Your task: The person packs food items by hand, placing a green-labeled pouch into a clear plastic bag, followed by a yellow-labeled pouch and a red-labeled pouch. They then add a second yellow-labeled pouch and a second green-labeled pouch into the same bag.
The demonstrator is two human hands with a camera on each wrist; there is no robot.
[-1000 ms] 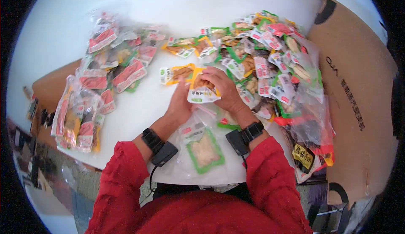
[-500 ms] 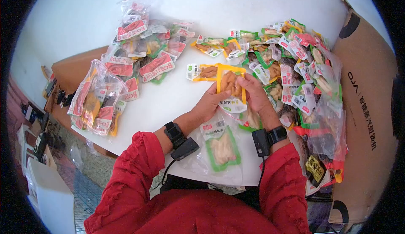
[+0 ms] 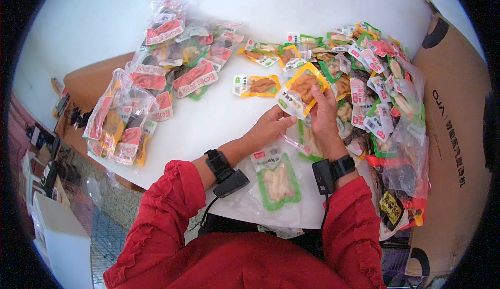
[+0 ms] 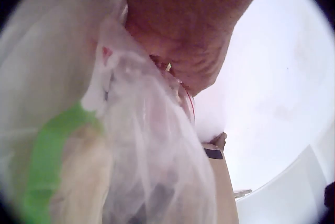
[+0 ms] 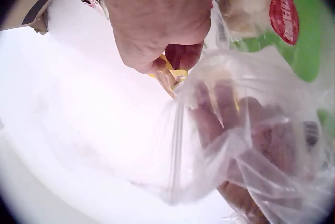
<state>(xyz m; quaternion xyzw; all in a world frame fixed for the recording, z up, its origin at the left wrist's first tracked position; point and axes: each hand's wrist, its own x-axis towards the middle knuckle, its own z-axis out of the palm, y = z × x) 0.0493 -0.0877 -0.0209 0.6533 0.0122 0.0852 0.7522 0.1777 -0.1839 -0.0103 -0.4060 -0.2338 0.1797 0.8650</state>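
My right hand (image 3: 325, 113) pinches a yellow-edged food packet (image 3: 304, 86) with brown pieces inside, tilted over the table. In the right wrist view, the packet's yellow edge (image 5: 170, 72) shows between thumb and fingers. My left hand (image 3: 268, 130) is at the packet's lower white end, fingers extended and thumb apart. A clear plastic bag covers much of that hand in the right wrist view. Another yellow-edged packet (image 3: 260, 86) lies flat just beyond. Below the hands is a clear zip bag (image 3: 250, 190) containing a green-edged packet (image 3: 277, 181) of pale food.
A large heap of mixed packets (image 3: 375, 112) lies on the right, against a cardboard box (image 3: 453, 117). On the left are clear bags (image 3: 122, 120) of red-and-white packets. A few loose packets (image 3: 260, 52) lie at the back of the white table (image 3: 208, 122).
The view has swung left. Earlier both hands held the packet; now the right hand holds it, tilted and turned, while the left has loosened and drawn slightly down from it.
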